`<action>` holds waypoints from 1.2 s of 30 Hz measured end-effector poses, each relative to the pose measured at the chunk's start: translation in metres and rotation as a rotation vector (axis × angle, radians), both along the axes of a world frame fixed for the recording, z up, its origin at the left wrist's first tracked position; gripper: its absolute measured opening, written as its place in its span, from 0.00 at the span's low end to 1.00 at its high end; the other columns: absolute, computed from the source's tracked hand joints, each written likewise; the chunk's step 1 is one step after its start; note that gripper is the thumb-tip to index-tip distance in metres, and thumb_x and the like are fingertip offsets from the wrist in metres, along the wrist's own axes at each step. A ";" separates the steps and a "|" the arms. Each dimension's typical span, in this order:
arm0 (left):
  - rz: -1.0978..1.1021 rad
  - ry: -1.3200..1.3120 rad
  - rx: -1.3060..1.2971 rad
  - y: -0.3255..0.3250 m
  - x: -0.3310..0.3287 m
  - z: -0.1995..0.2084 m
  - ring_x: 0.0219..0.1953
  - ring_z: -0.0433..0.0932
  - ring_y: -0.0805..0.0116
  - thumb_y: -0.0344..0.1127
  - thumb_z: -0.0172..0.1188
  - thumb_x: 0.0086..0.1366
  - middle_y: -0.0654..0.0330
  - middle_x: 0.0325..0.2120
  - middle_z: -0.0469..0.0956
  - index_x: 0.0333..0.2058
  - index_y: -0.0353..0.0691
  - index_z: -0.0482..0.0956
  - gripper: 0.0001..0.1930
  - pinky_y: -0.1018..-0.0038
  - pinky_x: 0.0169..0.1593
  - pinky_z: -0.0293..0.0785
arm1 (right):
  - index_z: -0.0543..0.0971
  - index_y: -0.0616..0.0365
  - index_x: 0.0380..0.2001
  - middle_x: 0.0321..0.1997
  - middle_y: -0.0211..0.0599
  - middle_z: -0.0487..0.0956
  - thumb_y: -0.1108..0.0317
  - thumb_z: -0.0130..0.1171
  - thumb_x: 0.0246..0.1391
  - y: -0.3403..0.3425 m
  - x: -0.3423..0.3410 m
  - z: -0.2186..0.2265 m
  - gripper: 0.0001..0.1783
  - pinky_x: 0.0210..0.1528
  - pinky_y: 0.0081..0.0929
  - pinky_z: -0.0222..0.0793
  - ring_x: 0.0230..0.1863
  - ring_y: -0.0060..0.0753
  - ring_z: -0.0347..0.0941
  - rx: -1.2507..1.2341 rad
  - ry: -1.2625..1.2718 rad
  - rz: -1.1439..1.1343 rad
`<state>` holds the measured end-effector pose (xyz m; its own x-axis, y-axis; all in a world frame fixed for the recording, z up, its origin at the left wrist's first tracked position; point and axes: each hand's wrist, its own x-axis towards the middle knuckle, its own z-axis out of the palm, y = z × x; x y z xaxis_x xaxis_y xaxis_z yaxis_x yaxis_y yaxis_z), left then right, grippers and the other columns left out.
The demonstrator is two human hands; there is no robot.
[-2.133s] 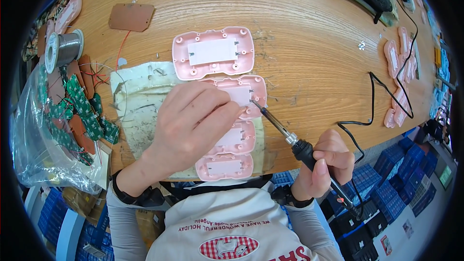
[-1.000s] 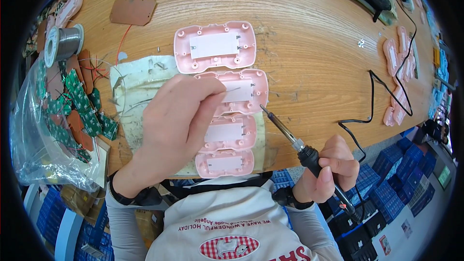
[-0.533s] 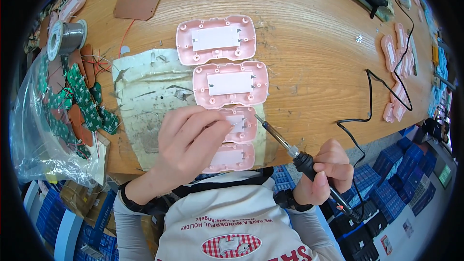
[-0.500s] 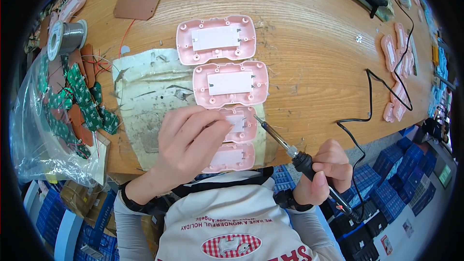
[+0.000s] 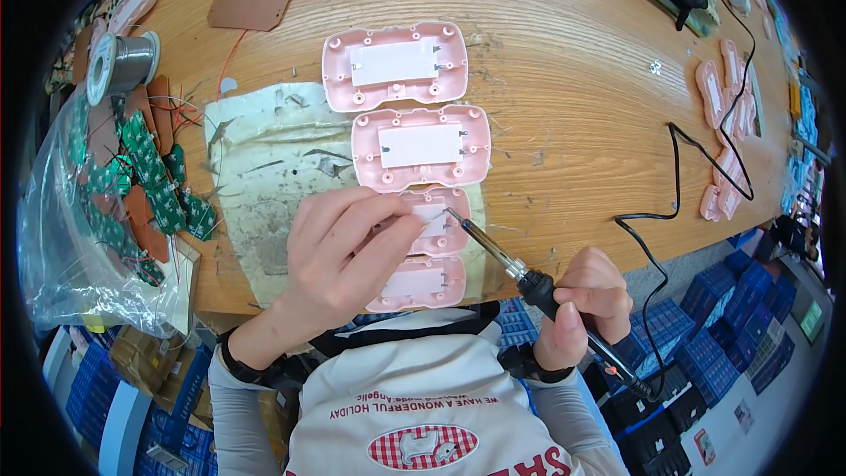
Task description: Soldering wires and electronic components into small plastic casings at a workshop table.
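a: item one? pink plastic shells (image 5: 432, 225), rounded, four in a column on a stained mat (image 5: 264, 176).
b: left hand (image 5: 339, 256) pinched on the third shell (covers half of it). right hand (image 5: 582, 300) fisted round a black iron (image 5: 529, 278), tip touching that shell.
a: surroundings? solder spool (image 5: 119, 57), green boards (image 5: 150, 185), wooden table (image 5: 564, 106).

Bright, even light from above over the wooden surface (image 5: 564, 115), with only soft, short shadows under the hands. Sharp in the centre. Strong fisheye bending toward the rim, black corners all around, slight softness at the far right edge.
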<state>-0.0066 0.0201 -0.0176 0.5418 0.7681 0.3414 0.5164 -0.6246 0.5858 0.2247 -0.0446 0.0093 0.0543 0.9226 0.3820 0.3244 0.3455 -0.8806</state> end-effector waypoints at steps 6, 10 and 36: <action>-0.001 0.010 -0.004 0.000 0.000 0.001 0.36 0.74 0.64 0.28 0.61 0.40 0.61 0.33 0.76 0.31 0.38 0.79 0.14 0.72 0.36 0.67 | 0.70 0.63 0.24 0.12 0.36 0.69 0.74 0.55 0.41 0.001 -0.002 0.000 0.06 0.15 0.27 0.50 0.10 0.28 0.58 0.003 0.000 -0.004; -0.007 0.021 -0.006 0.000 0.000 0.001 0.36 0.74 0.64 0.28 0.61 0.40 0.61 0.33 0.76 0.31 0.38 0.79 0.14 0.72 0.36 0.67 | 0.70 0.63 0.23 0.12 0.36 0.69 0.74 0.55 0.41 0.002 -0.002 0.000 0.05 0.15 0.27 0.50 0.10 0.28 0.58 0.003 -0.002 -0.007; -0.056 -0.027 -0.080 -0.009 0.002 0.003 0.36 0.74 0.61 0.27 0.61 0.42 0.58 0.34 0.74 0.33 0.35 0.77 0.15 0.70 0.36 0.68 | 0.70 0.64 0.23 0.10 0.35 0.69 0.73 0.55 0.41 -0.008 -0.001 0.003 0.06 0.13 0.26 0.47 0.08 0.26 0.57 0.041 -0.025 -0.005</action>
